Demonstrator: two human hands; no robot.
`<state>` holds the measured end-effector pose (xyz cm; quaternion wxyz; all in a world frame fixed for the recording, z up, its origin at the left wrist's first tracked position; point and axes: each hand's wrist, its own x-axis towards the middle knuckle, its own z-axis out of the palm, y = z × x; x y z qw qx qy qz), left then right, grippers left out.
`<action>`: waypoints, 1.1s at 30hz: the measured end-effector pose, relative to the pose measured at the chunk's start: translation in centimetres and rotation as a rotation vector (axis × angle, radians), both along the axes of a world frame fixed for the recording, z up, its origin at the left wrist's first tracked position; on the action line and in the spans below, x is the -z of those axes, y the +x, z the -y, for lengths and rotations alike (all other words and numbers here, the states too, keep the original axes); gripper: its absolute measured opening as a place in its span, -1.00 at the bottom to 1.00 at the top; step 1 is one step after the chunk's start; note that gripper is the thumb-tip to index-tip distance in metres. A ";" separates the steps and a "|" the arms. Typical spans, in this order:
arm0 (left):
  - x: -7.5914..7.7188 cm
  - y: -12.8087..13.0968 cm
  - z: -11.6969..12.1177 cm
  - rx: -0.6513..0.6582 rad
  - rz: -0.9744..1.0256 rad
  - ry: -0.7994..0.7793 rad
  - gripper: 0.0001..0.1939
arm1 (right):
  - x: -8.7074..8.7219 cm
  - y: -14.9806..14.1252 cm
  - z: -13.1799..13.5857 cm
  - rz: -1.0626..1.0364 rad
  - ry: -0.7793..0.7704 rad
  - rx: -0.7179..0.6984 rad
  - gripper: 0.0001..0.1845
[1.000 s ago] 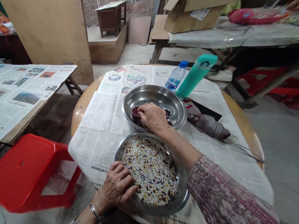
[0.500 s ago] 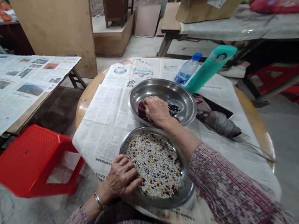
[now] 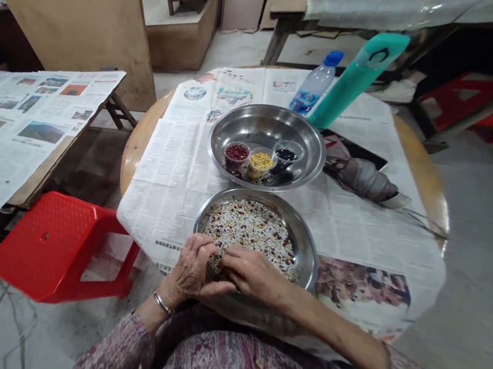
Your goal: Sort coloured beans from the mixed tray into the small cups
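Note:
Directly before me is a metal basin (image 3: 312,260) holding white grains mixed with red, yellow and black beans. My left hand (image 3: 190,268) rests at its near left rim, fingers bent over the edge and thumb stretched apart. Close beside it, my right hand (image 3: 253,275) reaches down into the mix with fingers curled together; their tips are hidden. A second metal basin (image 3: 266,116) stands just beyond. Inside it sit three small clear cups: one of red beans (image 3: 236,152), one of yellow beans (image 3: 260,162) and one of black beans (image 3: 286,154).
Behind the far basin stand a blue-capped water bottle (image 3: 315,86) and a tilted teal flask (image 3: 359,81). A folded grey umbrella (image 3: 366,180) lies to the right on the newspaper-covered table (image 3: 167,178). A red stool (image 3: 47,243) is at the left, below another papered table (image 3: 31,128).
My right hand has left the red bean cup and come back to the near basin, beside my left hand. The three cups now show uncovered. The view has tilted downward.

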<state>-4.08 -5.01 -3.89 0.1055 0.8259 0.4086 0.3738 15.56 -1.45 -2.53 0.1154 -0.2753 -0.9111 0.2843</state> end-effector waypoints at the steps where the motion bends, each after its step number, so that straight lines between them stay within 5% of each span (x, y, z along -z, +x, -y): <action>1: 0.0 0.0 0.0 0.001 0.007 0.003 -0.40 | 0.4 -0.3 0.2 -0.004 0.014 -0.014 -0.85; 4: 0.0 0.1 -0.1 0.000 -0.007 0.008 -0.40 | 0.9 -0.9 -0.9 -0.010 0.112 0.018 -0.83; 11: -0.3 0.1 -0.2 -0.011 -0.078 -0.002 -0.48 | 0.9 1.9 -6.2 0.017 0.256 0.397 -0.74; 16: -0.4 0.2 -0.3 -0.010 -0.093 0.014 -0.50 | 1.0 2.4 -6.1 0.044 0.282 0.592 -0.72; 27: -0.6 0.4 -0.3 0.008 -0.106 -0.007 -0.53 | 0.2 1.8 1.8 0.002 0.060 0.011 -0.79; 30: -0.5 0.4 -0.4 0.017 -0.128 -0.032 -0.55 | 0.2 2.3 1.5 0.035 0.090 -0.038 -0.78; 33: -0.5 0.4 -0.4 0.018 -0.152 -0.028 -0.56 | 0.4 2.7 -0.5 0.071 0.196 0.064 -0.81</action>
